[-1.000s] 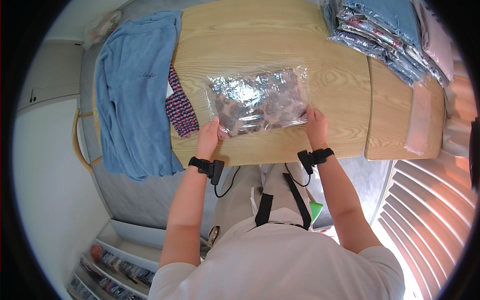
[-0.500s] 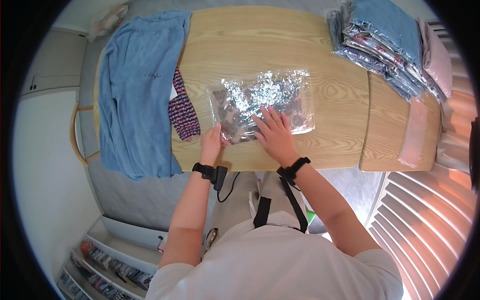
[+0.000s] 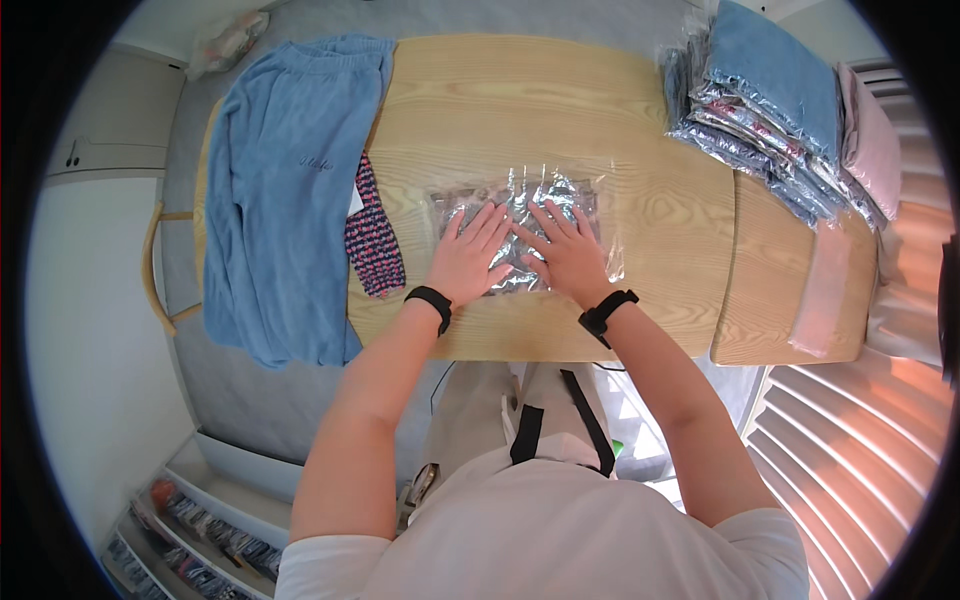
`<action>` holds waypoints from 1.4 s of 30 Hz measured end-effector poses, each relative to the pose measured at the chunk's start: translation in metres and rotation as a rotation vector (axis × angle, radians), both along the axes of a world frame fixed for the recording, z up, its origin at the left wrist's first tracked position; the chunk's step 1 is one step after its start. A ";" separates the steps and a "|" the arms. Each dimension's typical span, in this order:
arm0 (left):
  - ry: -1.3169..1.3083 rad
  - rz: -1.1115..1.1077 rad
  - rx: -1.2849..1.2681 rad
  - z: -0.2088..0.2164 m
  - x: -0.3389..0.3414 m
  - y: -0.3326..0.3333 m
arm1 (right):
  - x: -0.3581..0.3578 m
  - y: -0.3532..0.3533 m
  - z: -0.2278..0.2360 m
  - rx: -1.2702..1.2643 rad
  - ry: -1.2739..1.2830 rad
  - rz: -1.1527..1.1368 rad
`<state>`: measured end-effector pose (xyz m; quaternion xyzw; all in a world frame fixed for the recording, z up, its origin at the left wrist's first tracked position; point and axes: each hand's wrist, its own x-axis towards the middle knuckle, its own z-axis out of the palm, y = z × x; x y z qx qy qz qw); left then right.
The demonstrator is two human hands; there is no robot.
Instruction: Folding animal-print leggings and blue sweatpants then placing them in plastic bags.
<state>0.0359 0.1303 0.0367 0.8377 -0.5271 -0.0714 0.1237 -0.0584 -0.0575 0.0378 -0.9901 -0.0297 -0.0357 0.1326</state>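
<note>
left hand (image 3: pixel 466 262) + right hand (image 3: pixel 566 255): flat, fingers spread, on clear-bagged fabric (image 3: pixel 560 190) | probably light, soft, slippery film | best hold: 2 side edges

Clear plastic bag (image 3: pixel 612 245) with folded cloth (image 3: pixel 518 192) inside, lying flat at the centre of the frame
Glossy and wrinkled, it catches bright glints along its upper middle; the greyish-brown cloth fills most of its width, a see-through margin shows at the right, and its lower middle is partly covered
</note>
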 end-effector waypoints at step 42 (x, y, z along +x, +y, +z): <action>0.187 0.020 0.066 0.000 0.014 -0.007 | -0.009 -0.016 -0.003 0.091 0.028 0.043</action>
